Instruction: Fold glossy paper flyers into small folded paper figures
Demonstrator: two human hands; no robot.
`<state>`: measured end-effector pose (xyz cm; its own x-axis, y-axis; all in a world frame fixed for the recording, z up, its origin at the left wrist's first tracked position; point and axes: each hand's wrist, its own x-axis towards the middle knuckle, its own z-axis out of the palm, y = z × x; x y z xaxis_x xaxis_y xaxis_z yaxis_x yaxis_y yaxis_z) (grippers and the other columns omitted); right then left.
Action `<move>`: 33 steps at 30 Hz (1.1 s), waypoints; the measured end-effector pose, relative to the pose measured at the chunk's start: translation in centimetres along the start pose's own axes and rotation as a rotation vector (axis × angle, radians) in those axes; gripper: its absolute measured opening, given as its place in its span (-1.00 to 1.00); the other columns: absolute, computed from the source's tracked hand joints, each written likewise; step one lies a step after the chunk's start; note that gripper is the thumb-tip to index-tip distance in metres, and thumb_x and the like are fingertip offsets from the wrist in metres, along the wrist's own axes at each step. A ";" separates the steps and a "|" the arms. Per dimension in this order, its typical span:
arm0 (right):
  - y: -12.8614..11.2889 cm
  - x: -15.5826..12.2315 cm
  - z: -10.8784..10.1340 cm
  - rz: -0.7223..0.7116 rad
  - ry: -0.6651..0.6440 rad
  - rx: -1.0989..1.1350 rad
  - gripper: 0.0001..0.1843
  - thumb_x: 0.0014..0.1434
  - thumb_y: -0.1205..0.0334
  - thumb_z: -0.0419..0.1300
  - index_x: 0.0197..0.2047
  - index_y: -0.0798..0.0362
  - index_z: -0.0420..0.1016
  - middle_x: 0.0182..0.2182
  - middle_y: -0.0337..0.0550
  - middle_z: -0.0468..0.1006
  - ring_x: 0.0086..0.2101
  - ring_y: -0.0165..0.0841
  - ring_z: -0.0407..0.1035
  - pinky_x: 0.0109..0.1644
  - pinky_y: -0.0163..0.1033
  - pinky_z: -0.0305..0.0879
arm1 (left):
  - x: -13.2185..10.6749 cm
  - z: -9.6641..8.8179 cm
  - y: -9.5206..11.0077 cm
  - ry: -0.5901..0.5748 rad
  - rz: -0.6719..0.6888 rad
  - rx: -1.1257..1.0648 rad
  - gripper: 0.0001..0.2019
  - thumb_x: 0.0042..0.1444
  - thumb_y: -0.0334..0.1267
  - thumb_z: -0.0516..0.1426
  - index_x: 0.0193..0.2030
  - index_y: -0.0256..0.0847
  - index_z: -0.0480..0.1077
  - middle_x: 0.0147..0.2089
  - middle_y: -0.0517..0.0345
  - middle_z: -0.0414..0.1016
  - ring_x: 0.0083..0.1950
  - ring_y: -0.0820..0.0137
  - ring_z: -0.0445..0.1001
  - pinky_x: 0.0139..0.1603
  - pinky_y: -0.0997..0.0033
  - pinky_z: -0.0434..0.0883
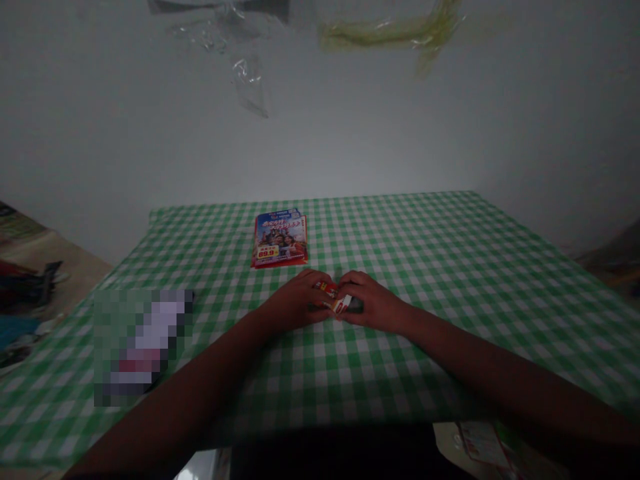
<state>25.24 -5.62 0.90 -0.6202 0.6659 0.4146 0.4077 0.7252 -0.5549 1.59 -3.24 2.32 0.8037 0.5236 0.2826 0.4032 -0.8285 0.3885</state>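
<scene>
My left hand (295, 300) and my right hand (373, 303) meet near the middle of a green-and-white gingham tablecloth (425, 267). Between them they grip a small red-and-white printed packet (333, 297). A dark object (355, 305) lies under my right fingers, partly hidden, and I cannot tell what it is. Further back, to the left of my hands, a small stack of colourful printed leaflets (280, 239) with a yellow 89.9 price tag rests on the cloth, apart from both hands.
A pixelated, blurred patch (143, 343) covers something on the cloth's left side. Beyond the table's far edge stands a white wall (320, 140) with scraps of plastic film and tape. Dark clutter lies on the floor (30, 293) at left.
</scene>
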 end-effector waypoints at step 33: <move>1.4 -0.5 0.1 0.216 0.014 -0.317 -0.95 0.14 0.29 0.17 -0.35 0.06 0.39 -0.41 -0.17 0.38 -0.32 -0.28 0.28 -0.17 -0.17 0.18 | 0.2 0.6 0.0 0.037 -0.029 -0.009 -0.81 0.07 -0.20 0.33 -0.15 -0.09 0.57 0.06 0.05 0.45 0.07 0.23 0.40 0.13 0.19 0.33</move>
<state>26.01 -4.94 -0.18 -0.4891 0.8102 0.3231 0.7167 0.5844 -0.3807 1.99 -3.28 1.87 0.7751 0.5544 0.3030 0.4222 -0.8113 0.4045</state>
